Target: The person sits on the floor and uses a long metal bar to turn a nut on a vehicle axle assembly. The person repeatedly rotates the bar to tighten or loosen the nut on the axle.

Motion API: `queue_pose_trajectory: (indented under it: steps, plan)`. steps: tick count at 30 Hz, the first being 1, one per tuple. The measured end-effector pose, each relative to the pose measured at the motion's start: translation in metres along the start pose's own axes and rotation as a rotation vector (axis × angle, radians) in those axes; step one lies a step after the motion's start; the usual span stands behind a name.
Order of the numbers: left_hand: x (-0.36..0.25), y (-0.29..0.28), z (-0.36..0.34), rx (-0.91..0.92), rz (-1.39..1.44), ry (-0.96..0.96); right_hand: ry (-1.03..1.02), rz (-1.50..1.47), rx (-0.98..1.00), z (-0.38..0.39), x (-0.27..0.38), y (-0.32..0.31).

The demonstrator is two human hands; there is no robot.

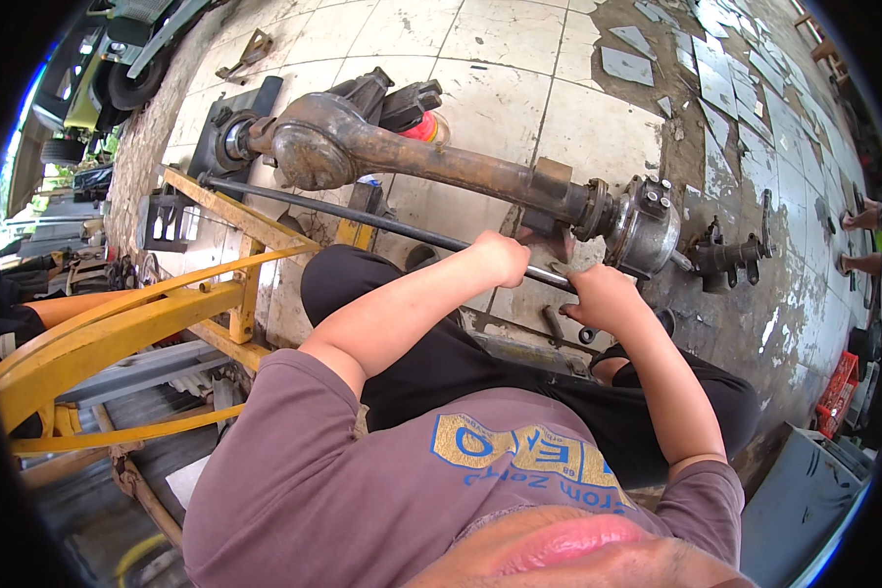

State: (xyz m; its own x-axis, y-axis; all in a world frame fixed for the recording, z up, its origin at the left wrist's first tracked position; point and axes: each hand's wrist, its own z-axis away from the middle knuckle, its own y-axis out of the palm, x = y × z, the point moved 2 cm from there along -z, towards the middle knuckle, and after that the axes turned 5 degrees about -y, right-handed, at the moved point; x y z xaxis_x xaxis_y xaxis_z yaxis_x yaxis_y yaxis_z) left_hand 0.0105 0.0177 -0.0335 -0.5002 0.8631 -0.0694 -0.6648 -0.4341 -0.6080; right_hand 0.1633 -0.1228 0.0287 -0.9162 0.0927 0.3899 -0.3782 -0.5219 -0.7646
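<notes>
My left hand (pixel 502 258) is closed on a long dark steel rod (pixel 382 220), which runs from the upper left toward my right. My right hand (pixel 598 294) is closed on the rod's shinier right-hand end. Just beyond the rod lies a rusty axle housing (pixel 431 160), with a round central bulge and a bolted metal hub (pixel 640 235) at its right end. A small metal tool (pixel 554 323) lies on the floor under the rod, left of my right hand.
A yellow steel frame (pixel 132 338) stands close at my left, near a vehicle (pixel 103 78). Metal castings (pixel 725 253) and broken tiles (pixel 625 67) lie on the floor. A red crate (pixel 835 392) and grey cabinet (pixel 799 495) are at right. Other people's bare feet (pixel 857 263) show at the right edge.
</notes>
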Motion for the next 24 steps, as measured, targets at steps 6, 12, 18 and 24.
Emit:
queue_pose_trajectory:
  steps: [6,12,18,24]
  plan:
    - [0.001,-0.003,0.003,-0.001,0.014,-0.013,-0.040,0.011,0.007,0.003,0.004,-0.006]
    - [0.002,-0.003,0.001,-0.001,-0.001,-0.016,-0.044,0.039,0.008,0.003,0.009,-0.013]
    - [0.003,0.002,-0.003,-0.022,-0.002,-0.004,-0.086,0.008,-0.068,0.002,0.008,-0.012]
    - [0.000,-0.002,0.002,-0.016,0.003,-0.009,-0.049,0.000,-0.036,-0.001,0.006,-0.010]
